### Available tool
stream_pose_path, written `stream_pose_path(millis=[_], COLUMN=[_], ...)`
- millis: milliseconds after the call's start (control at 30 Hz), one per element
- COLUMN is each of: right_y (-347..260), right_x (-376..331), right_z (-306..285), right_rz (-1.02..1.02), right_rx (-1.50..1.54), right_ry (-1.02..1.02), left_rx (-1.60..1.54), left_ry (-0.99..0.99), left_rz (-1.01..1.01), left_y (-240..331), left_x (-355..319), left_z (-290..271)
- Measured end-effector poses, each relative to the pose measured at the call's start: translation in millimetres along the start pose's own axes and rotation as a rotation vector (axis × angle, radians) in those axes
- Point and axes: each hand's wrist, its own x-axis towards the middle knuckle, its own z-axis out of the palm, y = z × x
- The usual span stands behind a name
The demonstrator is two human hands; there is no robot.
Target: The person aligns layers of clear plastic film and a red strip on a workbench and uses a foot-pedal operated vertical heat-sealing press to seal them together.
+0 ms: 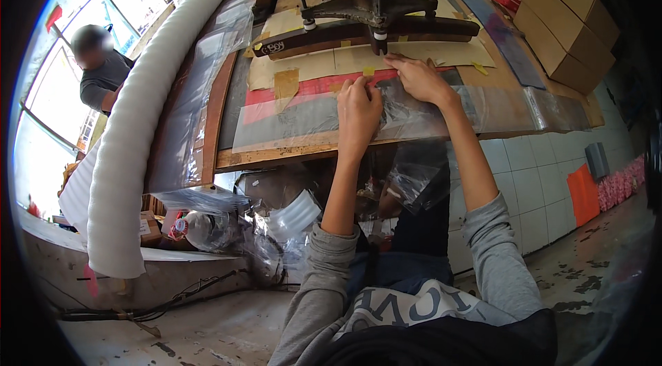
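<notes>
My left hand (358, 109) is closed, its fingers curled over the top edge of a clear plastic film (296, 124) lying along the front of the worktable. What its fingertips pinch is hidden. To the right, my right hand (422, 81) has its fingers stretched forward, the index tip at the edge of a cream board (310, 69). Just beyond that fingertip is a dark metal press head (379, 17) with a long wooden-sided bar (358, 36). Between board and film runs a red strip (265, 97), with pieces of yellow tape (285, 84) across it.
A long white foam roll (155, 104) leans along the table's left side, and a person (103, 73) is behind it. Cardboard boxes (565, 21) stand at the right. Below the table are loose plastic bags (417, 180) and a clear bottle (203, 228).
</notes>
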Motion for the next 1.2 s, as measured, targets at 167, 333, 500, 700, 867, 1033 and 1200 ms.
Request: stream_pose_path(millis=[167,333,500,700,867,1033,1200], right_y=[-12,-12,1,8,15,19,13], right_x=[-8,-13,-9,-4,-4,-12,-13], right_z=[-2,0,-3,-1,-15,-9,-10], right_rz=[0.035,-0.001,0.001,0.004,-0.063,-0.154,-0.176], right_rx=[-0.023,-0.06,-0.005,-0.036,-0.025,-0.059,-0.104], right_ry=[0.034,0.133,0.117,0.077,-0.038,0.081,0.109], left_rx=[0.203,0.438,0.574,0.744,0.625,0.559,0.59], left_ry=[0.061,-0.301,-0.329,-0.421,-0.322,-0.321,-0.339], left_rz=[0.117,0.155,0.229,0.424,0.61,0.542,0.484], left_y=[-2,-12,-17,-27,-39,-34,-33], left_x=[-3,27,48,65,65,62,62], left_z=[2,-11,-12,-21,-22,-24,-25])
